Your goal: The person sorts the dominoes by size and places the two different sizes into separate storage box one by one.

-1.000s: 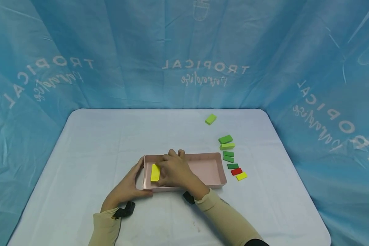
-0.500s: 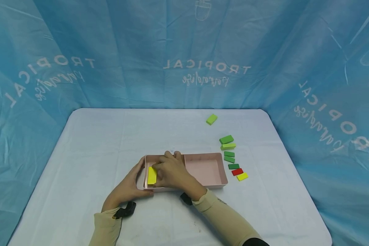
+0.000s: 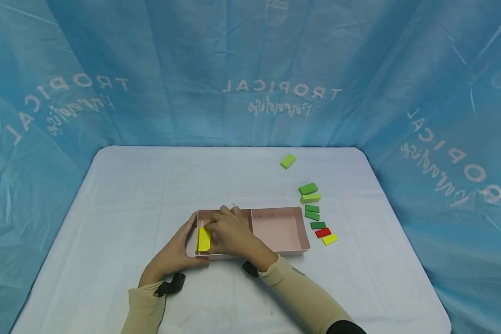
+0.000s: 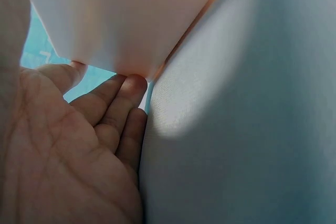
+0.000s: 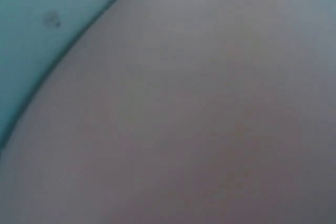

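Observation:
A shallow pink box (image 3: 281, 229) with a divider lies on the table. My left hand (image 3: 171, 253) spans its left end, thumb at the near corner and fingers at the far one. In the left wrist view, fingertips (image 4: 135, 85) of that hand meet the box wall (image 4: 121, 19). Inside the left compartment, my right hand (image 3: 234, 236) pinches a yellow block (image 3: 204, 239) close to the left wall. That hand's bent fingers hide much of the compartment. The right wrist view is filled by a blurred pale surface.
Right of the box stand several blocks: green ones (image 3: 308, 189), a dark green block (image 3: 317, 225), a red block (image 3: 323, 233) and a yellow one beside it. A light green block (image 3: 288, 161) lies farther back. A blue curtain (image 3: 250, 116) surrounds the white table (image 3: 142, 185).
My right hand has moved left within the compartment, bringing the yellow block up to the left wall. The left hand stays at the box's end.

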The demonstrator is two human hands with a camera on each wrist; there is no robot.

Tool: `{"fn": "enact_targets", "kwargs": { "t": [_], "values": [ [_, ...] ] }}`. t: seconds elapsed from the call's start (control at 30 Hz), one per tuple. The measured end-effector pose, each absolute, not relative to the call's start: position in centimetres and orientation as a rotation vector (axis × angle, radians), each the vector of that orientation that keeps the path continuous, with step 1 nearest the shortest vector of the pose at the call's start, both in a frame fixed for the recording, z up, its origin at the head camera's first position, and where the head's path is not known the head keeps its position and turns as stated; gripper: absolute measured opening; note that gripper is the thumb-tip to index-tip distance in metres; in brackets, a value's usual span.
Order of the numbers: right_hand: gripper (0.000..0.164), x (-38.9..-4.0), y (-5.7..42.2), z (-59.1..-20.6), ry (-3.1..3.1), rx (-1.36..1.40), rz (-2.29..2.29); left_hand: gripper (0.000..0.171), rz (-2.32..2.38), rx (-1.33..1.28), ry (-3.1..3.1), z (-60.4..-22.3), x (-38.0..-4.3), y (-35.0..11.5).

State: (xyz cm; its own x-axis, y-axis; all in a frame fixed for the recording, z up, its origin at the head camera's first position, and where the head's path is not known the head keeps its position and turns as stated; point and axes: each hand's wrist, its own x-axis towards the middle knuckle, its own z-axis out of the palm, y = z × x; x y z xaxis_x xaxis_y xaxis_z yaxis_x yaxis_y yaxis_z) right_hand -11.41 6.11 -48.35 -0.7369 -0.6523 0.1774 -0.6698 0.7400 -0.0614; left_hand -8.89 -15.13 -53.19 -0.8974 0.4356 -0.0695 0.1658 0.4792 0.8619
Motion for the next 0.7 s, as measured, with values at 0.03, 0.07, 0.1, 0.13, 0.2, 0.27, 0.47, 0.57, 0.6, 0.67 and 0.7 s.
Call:
{"fn": "enact_targets", "kwargs": {
  "t": [0.03,0.07,0.1,0.13,0.2,0.27,0.47,0.57,0.6,0.67,0.7],
  "values": [
    [0.054,-11.41,6.08,-48.38,-2.798,1.070,0.182,0.135,1.380,0.517,2.452,-53.17,-8.90,-15.12],
    [0.054,-11.42,6.06,-48.41,-2.802,1.071,0.182,0.135,1.376,0.522,2.455,-53.15,-8.90,-15.10],
    [0.053,-11.42,6.04,-48.44,-2.804,1.072,0.181,0.135,1.375,0.526,2.457,-53.13,-8.89,-15.08],
    [0.052,-11.42,6.02,-48.48,-2.807,1.071,0.183,0.134,1.376,0.528,2.456,-53.13,-8.89,-15.06],
    [0.051,-11.43,5.98,-48.52,-2.816,1.071,0.187,0.134,1.377,0.525,2.456,-53.14,-8.88,-15.04],
    [0.051,-11.43,5.93,-48.55,-2.824,1.070,0.179,0.134,1.378,0.524,2.455,-53.16,-8.87,-15.04],
    [0.051,-11.44,5.75,-48.47,-2.835,1.071,0.148,0.134,1.386,0.524,2.442,-53.24,-8.88,-15.06],
    [0.051,-11.49,5.61,-48.57,-2.839,1.069,0.130,0.134,1.387,0.526,2.441,-53.29,-8.93,-15.09],
    [0.051,-11.52,5.54,-48.64,-2.841,1.068,0.120,0.134,1.387,0.528,2.441,-53.29,-8.93,-15.11],
    [0.053,-11.61,5.37,-48.87,-2.838,1.076,0.099,0.133,1.392,0.532,2.439,-53.28,-8.93,-15.13],
    [0.054,-11.66,5.28,-48.97,-2.834,1.079,0.084,0.133,1.394,0.533,2.440,-53.27,-8.91,-15.14]
  ]
}}
